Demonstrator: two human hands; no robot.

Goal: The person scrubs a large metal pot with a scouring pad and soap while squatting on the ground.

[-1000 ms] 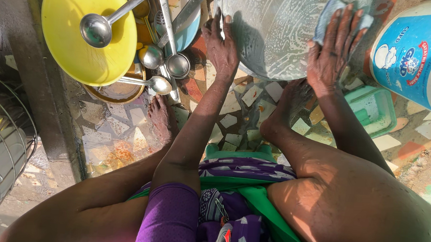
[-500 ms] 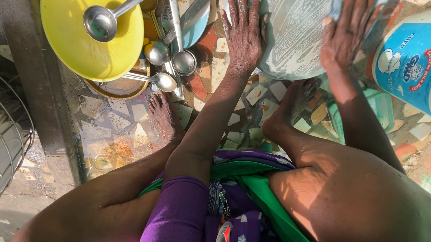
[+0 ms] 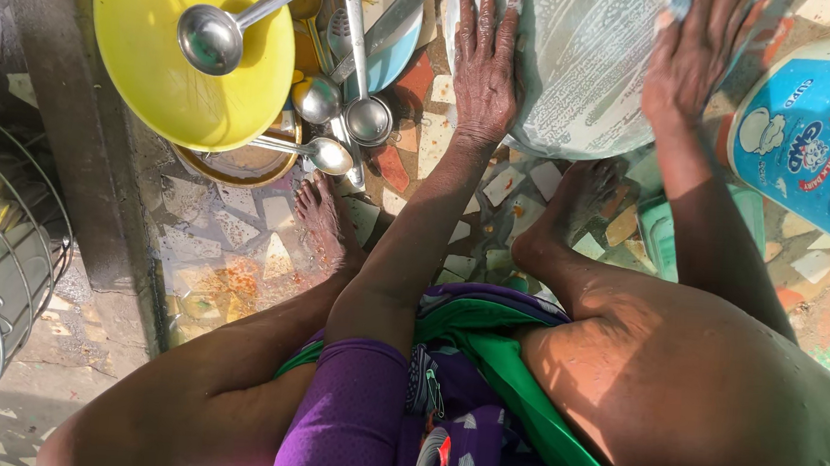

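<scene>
A large round steel plate, covered in soapy suds, lies on the mosaic floor ahead of my knees. My left hand rests flat on its left rim with fingers spread, holding it steady. On the plate's right side, my right hand presses a blue scrub cloth that is mostly hidden under the fingers. My bare feet sit on the floor just below the plate.
A yellow bowl with a steel ladle and several spoons lies at the upper left over other dishes. A blue and white bucket stands at the right, with a green tub below it. A wire dish rack is at the far left.
My left hand slid from the plate's lower left edge up onto its left rim and flattened. My right hand with the cloth moved up and right. The view drifted slightly.
</scene>
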